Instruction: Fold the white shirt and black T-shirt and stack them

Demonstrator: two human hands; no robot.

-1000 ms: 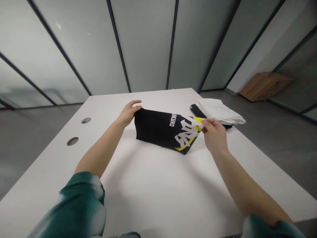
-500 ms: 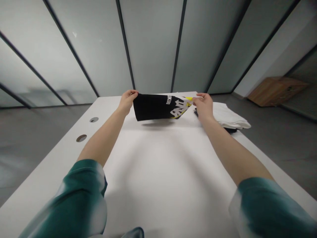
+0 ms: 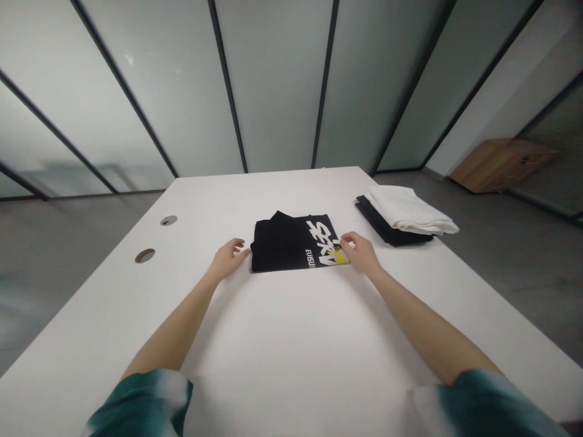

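the black t-shirt (image 3: pixel 291 246) lies folded flat on the white tabletop (image 3: pixel 255 194), about midway between its left and right edges and nearer the far edge than the near one. its white lettering (image 3: pixel 319 237) and a yellow patch (image 3: pixel 341 258) face up at the right end. a folded block like this is best squared with flat, light fingers, pressing down and outward rather than pinching, so the layers do not slide. the far left corner, where a flap of cloth stands slightly proud, looks most in need of smoothing.

the left hand (image 3: pixel 228 258) is open, with its fingers loosely curled and holding nothing; its fingertips (image 3: pixel 243 247) sit at or just beside the shirt's left edge, though contact is hard to tell. the right hand (image 3: pixel 359 252) is also open and grips nothing; its fingers (image 3: pixel 344 243) rest over the shirt's right end, beside the yellow patch.

near the right edge of the tabletop, a folded white cloth (image 3: pixel 405 209) sits on a folded black garment (image 3: pixel 378 221). 2 round holes (image 3: pixel 144 255) pierce the tabletop near its left edge.
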